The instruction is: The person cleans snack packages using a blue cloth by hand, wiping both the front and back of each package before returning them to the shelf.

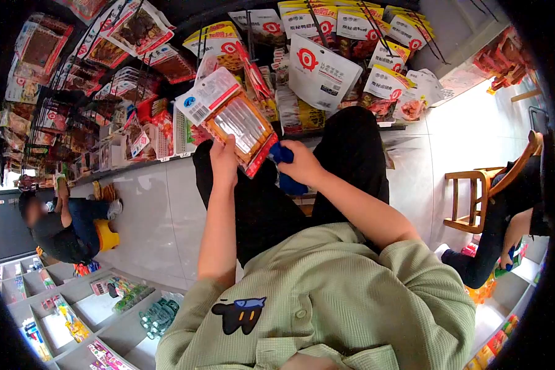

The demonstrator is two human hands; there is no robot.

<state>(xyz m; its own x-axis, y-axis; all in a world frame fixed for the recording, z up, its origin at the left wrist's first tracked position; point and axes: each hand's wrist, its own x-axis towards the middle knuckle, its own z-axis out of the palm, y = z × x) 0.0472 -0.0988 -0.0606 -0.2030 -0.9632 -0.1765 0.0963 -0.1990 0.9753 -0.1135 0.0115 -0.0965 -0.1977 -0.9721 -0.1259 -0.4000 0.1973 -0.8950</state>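
Observation:
My left hand (225,163) is closed on the lower edge of a snack packet (237,120), its thumb on the front. The packet is tilted, with a white label at the top, a clear window showing brownish-orange strips and a red lower edge. In my right hand (302,165) is a bunched blue cloth (282,153), pressed near the packet's lower right corner. More of the blue cloth hangs below that hand. Just beyond the packet, a large white pouch (320,73) with a red logo hangs at the rack.
Hanging snack packets (132,31) fill the racks ahead and to the left. Metal hooks (376,28) stick out above. A person (61,225) sits at the left, another person (505,228) at the right by a wooden chair (475,191). Divided bins (98,308) with goods stand behind left.

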